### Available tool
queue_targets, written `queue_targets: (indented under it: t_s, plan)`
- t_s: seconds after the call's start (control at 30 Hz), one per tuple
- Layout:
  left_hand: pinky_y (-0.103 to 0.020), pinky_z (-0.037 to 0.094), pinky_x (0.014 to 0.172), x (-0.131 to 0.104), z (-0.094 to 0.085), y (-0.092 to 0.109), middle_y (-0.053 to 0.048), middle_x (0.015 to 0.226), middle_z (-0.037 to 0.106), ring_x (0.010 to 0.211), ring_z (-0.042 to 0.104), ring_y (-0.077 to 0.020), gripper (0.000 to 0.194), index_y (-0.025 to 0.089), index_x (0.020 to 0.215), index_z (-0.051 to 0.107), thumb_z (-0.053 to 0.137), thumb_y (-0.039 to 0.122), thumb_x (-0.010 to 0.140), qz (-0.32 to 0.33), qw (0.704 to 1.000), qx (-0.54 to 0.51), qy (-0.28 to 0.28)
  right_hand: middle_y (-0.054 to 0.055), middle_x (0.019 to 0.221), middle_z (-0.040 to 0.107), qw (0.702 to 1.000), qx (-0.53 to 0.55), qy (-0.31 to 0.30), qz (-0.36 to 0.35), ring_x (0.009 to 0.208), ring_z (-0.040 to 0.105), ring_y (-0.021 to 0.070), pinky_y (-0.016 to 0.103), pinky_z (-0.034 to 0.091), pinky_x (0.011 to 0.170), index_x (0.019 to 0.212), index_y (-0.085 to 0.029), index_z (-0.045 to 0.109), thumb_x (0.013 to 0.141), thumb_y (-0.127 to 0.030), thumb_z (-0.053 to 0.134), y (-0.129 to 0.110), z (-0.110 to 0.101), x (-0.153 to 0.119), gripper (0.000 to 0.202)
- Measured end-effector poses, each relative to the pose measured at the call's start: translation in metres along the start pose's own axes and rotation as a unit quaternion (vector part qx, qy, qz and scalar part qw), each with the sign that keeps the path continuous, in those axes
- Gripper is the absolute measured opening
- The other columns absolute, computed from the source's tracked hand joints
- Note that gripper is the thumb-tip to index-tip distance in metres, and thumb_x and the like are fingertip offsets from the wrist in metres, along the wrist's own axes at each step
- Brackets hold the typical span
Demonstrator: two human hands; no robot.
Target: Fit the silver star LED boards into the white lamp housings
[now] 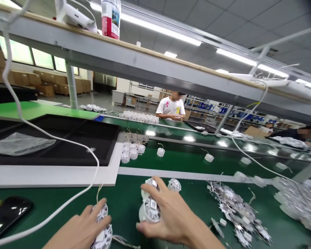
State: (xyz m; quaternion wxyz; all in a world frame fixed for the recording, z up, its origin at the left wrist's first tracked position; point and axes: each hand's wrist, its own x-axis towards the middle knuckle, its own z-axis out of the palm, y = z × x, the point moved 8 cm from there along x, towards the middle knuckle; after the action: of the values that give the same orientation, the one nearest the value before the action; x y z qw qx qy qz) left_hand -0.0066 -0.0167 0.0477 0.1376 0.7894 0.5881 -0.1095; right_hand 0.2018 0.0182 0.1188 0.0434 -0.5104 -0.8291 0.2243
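At the lower left, my left hand (77,226) has its fingers bent over two white round plastic housings (104,238), which sit one behind the other with thin wires coming off them. My right hand (173,212) grips another pair of white round housings (150,208) between thumb and fingers, over the green work surface (129,193). Spoked white pieces show inside their open tops. Just beyond my right fingers stands a single white housing (174,185), apart from the pair.
A heap of flat, spoked pieces (235,211) lies right of my right hand, with clear bagged parts (298,200) farther right. Grouped housings (132,152) stand by a black tray (54,138). A white cable (80,195) crosses the left side. Another person (171,107) sits opposite.
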Motion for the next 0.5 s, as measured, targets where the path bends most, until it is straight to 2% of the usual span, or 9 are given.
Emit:
queue_targets:
  t_s: [0.07,0.1,0.17,0.2,0.27,0.37,0.43,0.5]
  plan:
    - [-0.065,0.057,0.101,0.003,-0.017,0.007,-0.022,0.171,0.040,0.140,0.059,-0.0516,0.068,0.029,0.142,0.072,0.076,0.028,0.074,0.029,0.999,-0.013,0.030,0.019,0.166,0.043,0.998,0.015,0.052,-0.010,0.112,0.071,0.0426,0.059,0.058,0.094,0.158,-0.031,0.055,0.078,-0.066,0.081,0.006,-0.033,0.011,0.092]
    - [-0.065,0.057,0.102,0.006,-0.032,0.012,-0.021,0.172,0.039,0.141,0.058,-0.0513,0.068,0.030,0.141,0.072,0.079,0.030,0.073,0.044,0.997,-0.019,0.054,0.019,0.164,0.045,0.996,0.018,0.082,-0.013,0.115,0.070,0.0410,0.057,0.058,0.097,0.157,-0.028,0.056,0.079,-0.065,0.079,0.011,-0.052,0.020,0.089]
    - [-0.062,0.058,0.104,0.021,-0.075,0.021,-0.020,0.173,0.038,0.140,0.058,-0.0498,0.064,0.029,0.137,0.073,0.084,0.038,0.074,0.085,0.990,-0.034,0.111,0.019,0.162,0.049,0.989,-0.003,0.146,-0.004,0.127,0.065,0.0416,0.056,0.055,0.105,0.156,-0.024,0.057,0.084,-0.068,0.073,0.029,-0.092,0.043,0.086]
    - [-0.061,0.059,0.103,0.034,-0.100,0.023,-0.021,0.172,0.039,0.133,0.064,-0.0494,0.065,0.028,0.136,0.073,0.085,0.044,0.075,0.100,0.985,-0.035,0.137,0.019,0.159,0.052,0.985,-0.026,0.171,0.008,0.131,0.063,0.0414,0.055,0.054,0.106,0.156,-0.023,0.056,0.086,-0.071,0.069,0.041,-0.111,0.058,0.086]
    - [-0.060,0.061,0.099,0.076,-0.149,0.019,-0.020,0.168,0.043,0.116,0.073,-0.0449,0.067,0.026,0.140,0.070,0.081,0.057,0.082,0.109,0.978,-0.037,0.174,0.018,0.157,0.056,0.976,-0.085,0.191,0.061,0.132,0.063,0.0400,0.053,0.055,0.106,0.159,-0.024,0.052,0.092,-0.075,0.060,0.076,-0.140,0.097,0.085]
    - [-0.052,0.063,0.092,0.161,-0.207,-0.007,-0.020,0.152,0.056,0.104,0.075,-0.0359,0.072,0.017,0.143,0.065,0.071,0.068,0.092,0.087,0.976,-0.045,0.197,0.023,0.153,0.059,0.970,-0.106,0.186,0.116,0.135,0.061,0.0461,0.060,0.052,0.109,0.158,-0.018,0.053,0.094,-0.077,0.057,0.134,-0.167,0.165,0.087]
    - [-0.047,0.062,0.096,0.216,-0.235,-0.032,-0.014,0.138,0.065,0.109,0.072,-0.0288,0.058,0.014,0.141,0.062,0.059,0.060,0.106,0.069,0.971,-0.054,0.221,0.025,0.149,0.063,0.967,-0.114,0.177,0.144,0.132,0.063,0.0486,0.062,0.052,0.107,0.156,-0.015,0.056,0.092,-0.076,0.062,0.173,-0.177,0.211,0.088]
    - [-0.045,0.062,0.096,0.264,-0.252,-0.058,-0.011,0.131,0.067,0.109,0.071,-0.0257,0.048,0.013,0.137,0.064,0.059,0.053,0.109,0.047,0.968,-0.067,0.238,0.025,0.147,0.064,0.963,-0.124,0.177,0.162,0.131,0.063,0.0495,0.062,0.053,0.106,0.155,-0.014,0.057,0.091,-0.075,0.065,0.206,-0.185,0.256,0.089]
